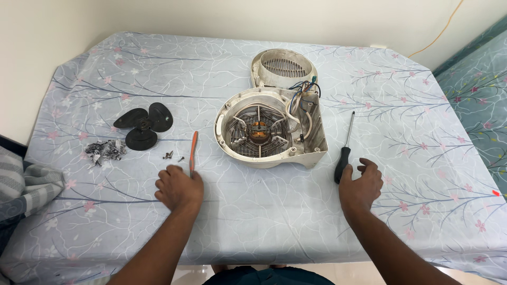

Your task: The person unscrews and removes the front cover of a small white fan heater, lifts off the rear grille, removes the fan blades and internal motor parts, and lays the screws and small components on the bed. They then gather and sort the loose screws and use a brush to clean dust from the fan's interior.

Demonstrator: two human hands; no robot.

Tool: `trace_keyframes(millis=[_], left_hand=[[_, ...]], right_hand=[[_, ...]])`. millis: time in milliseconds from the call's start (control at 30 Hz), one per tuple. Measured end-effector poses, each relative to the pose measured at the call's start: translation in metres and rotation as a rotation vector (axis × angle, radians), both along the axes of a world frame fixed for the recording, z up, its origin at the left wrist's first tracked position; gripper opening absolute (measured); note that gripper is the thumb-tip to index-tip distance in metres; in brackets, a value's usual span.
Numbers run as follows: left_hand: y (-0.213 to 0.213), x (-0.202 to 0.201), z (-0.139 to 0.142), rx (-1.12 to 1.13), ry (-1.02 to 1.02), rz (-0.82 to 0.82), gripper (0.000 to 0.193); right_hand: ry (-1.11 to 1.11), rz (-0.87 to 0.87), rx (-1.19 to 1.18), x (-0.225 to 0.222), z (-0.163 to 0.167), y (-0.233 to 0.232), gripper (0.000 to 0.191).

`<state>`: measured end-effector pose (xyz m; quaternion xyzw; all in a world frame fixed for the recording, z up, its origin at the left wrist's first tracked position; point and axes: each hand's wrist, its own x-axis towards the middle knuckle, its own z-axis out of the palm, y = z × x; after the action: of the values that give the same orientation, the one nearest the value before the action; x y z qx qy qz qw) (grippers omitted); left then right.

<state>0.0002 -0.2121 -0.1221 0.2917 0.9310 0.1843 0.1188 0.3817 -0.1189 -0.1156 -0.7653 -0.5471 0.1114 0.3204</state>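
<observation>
The left hand (178,187) lies at lower centre-left of the frame, knuckles up and fingers curled loosely under. It rests on the floral tablecloth (264,211), at the lower end of an orange-handled tool (193,152). Whether the fingers actually grip that tool cannot be determined; the handle tip meets the hand at the thumb side.

The right hand (362,184) lies at lower centre-right, fingers spread and slightly arched, clamped on nothing. Its thumb side is just beside the black handle of a long screwdriver (345,153), whose thin shaft runs toward the upper part of the frame. Contact between hand and handle cannot be confirmed.

Between the two tools, at frame centre, sits an opened cream-coloured heater housing (311,138), lying flat. Its round cavity exposes a wire grille, heating coils and a copper-coloured motor core (258,130). A bundle of loose coloured wires (305,88) stands at the upper right corner of the housing. Directly above it, touching or just behind, lies the detached round front grille cover (284,67).

At left of the frame, well apart from the housing, lies a black three-blade fan impeller (143,125). A small heap of grey debris (105,150) lies just to its lower left. A few small screws (171,155) lie between the impeller and the orange-handled tool.

A striped grey cloth (24,184) hangs at the left table edge.
</observation>
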Motion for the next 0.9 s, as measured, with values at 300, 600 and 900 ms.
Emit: trace_keyframes(millis=[300,600,900], left_hand=[[-0.01,-0.009,-0.013,0.028,-0.038,0.003,0.029],[0.007,0.012,0.048,0.61,0.144,-0.387,0.011],[0.028,0.033,0.095,0.793,-0.085,-0.827,0.006]], right_hand=[[-0.081,0.298,0.396,-0.043,0.04,-0.011,0.029],[-0.087,0.715,0.576,-0.114,0.098,-0.023,0.039],[-0.382,0.846,0.461,-0.141,0.101,-0.026,0.033]])
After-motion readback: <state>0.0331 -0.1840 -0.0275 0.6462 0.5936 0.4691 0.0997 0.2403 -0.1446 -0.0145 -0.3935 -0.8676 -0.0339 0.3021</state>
